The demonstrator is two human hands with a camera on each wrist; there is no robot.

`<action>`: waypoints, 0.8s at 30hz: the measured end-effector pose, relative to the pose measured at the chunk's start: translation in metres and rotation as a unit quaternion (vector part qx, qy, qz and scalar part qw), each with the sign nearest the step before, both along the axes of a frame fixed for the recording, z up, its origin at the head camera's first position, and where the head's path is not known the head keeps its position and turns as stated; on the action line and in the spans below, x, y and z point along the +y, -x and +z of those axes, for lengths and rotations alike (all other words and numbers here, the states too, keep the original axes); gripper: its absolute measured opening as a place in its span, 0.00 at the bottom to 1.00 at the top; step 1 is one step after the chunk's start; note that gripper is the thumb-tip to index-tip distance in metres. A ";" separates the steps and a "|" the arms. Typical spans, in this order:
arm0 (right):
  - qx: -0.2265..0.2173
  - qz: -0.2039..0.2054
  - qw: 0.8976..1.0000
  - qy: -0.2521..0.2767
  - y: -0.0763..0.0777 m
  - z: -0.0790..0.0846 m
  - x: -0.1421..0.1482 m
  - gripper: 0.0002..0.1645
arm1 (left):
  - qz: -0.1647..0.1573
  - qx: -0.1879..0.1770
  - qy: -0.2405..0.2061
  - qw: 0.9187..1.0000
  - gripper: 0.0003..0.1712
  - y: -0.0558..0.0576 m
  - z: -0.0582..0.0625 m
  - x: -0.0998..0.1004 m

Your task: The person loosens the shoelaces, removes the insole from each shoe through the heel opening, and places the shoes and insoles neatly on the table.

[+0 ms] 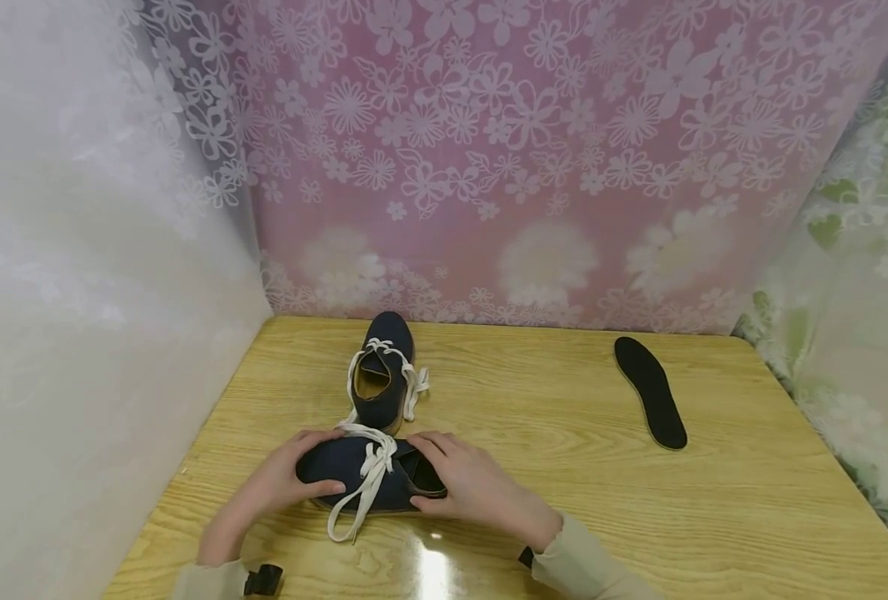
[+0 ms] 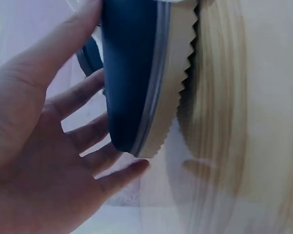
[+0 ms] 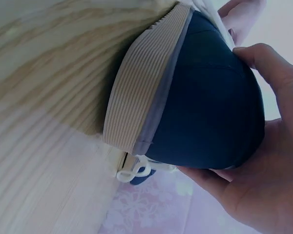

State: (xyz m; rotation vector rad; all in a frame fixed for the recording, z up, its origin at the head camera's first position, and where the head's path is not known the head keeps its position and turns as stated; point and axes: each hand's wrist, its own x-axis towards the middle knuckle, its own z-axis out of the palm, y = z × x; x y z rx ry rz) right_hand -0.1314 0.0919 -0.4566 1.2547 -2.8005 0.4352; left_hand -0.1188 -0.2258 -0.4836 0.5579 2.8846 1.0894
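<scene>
The left hand (image 1: 282,479) is holding the toe of a navy lace-up sneaker (image 1: 327,462), its fingers spreading along the far side and its thumb pressing the near side. The right hand (image 1: 477,487) is gripping the heel between thumb and fingers. White laces (image 1: 375,468) are lying between both hands' fingers. Just beyond the left fingertips a second navy sneaker (image 1: 381,412) is standing; well right of the right fingers a black insole (image 1: 651,392) is resting on the wood-grain table (image 1: 526,400).
</scene>
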 end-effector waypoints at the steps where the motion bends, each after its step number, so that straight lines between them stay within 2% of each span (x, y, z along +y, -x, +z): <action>1: 0.001 0.001 1.000 0.001 0.000 0.000 0.002 0.47 | -0.003 0.002 0.002 1.000 0.42 0.000 0.001 0.002; 4: 0.002 0.003 1.000 0.007 0.000 0.000 0.010 0.46 | -0.008 0.015 0.018 1.000 0.43 -0.001 0.002 0.008; 9: 0.005 0.013 1.000 0.018 0.004 0.000 0.023 0.46 | -0.006 0.016 0.035 0.999 0.43 -0.001 0.004 0.022; 18: -0.079 0.014 0.996 0.025 0.012 0.005 0.051 0.44 | -0.029 0.019 0.044 0.998 0.43 -0.006 0.006 0.045; 24: -0.089 0.010 0.995 0.040 0.017 0.006 0.069 0.43 | -0.057 0.040 0.047 0.996 0.45 -0.007 0.006 0.063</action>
